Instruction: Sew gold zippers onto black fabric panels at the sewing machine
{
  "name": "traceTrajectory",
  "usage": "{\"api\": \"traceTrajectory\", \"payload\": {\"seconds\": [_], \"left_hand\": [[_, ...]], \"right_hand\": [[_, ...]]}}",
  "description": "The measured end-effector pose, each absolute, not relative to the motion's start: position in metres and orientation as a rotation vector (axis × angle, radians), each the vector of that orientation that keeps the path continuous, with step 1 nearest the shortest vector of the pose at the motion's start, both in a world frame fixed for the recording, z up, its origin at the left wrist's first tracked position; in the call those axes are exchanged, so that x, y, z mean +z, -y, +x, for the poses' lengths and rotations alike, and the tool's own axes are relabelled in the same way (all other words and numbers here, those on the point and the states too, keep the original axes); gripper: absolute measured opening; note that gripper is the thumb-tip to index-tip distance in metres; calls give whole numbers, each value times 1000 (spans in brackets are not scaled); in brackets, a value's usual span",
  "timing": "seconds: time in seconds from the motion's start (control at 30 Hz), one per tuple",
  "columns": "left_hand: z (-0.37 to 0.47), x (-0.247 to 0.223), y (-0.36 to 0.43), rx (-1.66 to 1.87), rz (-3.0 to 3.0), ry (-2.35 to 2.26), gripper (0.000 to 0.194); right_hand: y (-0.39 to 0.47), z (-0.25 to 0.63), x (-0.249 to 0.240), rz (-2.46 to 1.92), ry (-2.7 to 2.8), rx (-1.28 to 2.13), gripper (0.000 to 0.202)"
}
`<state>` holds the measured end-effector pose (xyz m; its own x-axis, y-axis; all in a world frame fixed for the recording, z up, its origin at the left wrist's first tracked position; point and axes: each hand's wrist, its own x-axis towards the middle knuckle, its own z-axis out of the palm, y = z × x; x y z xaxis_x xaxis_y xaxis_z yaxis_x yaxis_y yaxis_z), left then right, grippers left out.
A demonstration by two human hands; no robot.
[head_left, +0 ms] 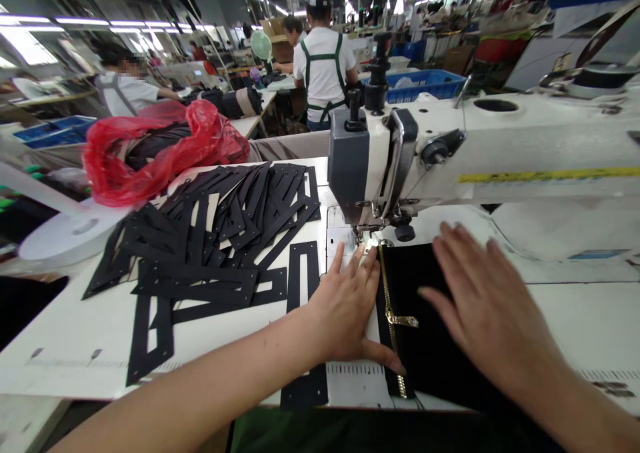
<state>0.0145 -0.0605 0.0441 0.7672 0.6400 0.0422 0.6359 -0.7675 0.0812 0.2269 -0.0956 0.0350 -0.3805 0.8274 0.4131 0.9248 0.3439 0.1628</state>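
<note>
A black fabric piece [425, 286] with a gold zipper [386, 286] along its left edge lies under the needle area of a white sewing machine [500, 133]. My left hand [350, 300] rests flat at the zipper edge, its fingers stretched toward the presser foot [361, 234] and its thumb over the lower zipper. The gold zipper pull [404, 320] points right. Over the right part of the fabric, my right hand [475, 300] is spread with fingers apart. Whether its palm touches the cloth is hard to tell. Left of my left hand lies a black slotted strip [301, 273].
A loose pile of black slotted pieces [200, 240] covers much of the white table [65, 353] on the left. Behind it sits a red plastic bag [165, 146] with dark material inside. A white round stand [75, 230] is at far left. Several people work farther back.
</note>
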Motion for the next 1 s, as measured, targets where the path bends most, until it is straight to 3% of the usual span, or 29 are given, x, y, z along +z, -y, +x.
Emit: {"api": "traceTrajectory", "payload": {"seconds": [0.13,0.3,0.37,0.63,0.73,0.87,0.93,1.0], "left_hand": [[14,41,62,96,2899,-1037,123],[11,40,62,132,2885,-1051,124],[11,39,62,154,2880,-1045,122],[9,40,65,224,2862,-1052,114],[-21,51,74,308,2817,-1015,118],[-77,59,106,181,2754,-1143,129],[-93,57,127,11,2777,-1129,118],[-98,52,144,-50,2811,-1126,90]], "right_hand": [[131,218,25,-1286,2578,-260,66],[117,210,30,-1376,2430,-81,26],[112,203,35,-1396,2415,-29,20],[135,190,58,-1291,2411,194,35],[117,194,48,-1227,2365,-9,28],[92,197,21,-1128,2567,-169,44],[87,196,14,-1161,2592,-161,43],[84,195,11,-1189,2541,-139,37]]}}
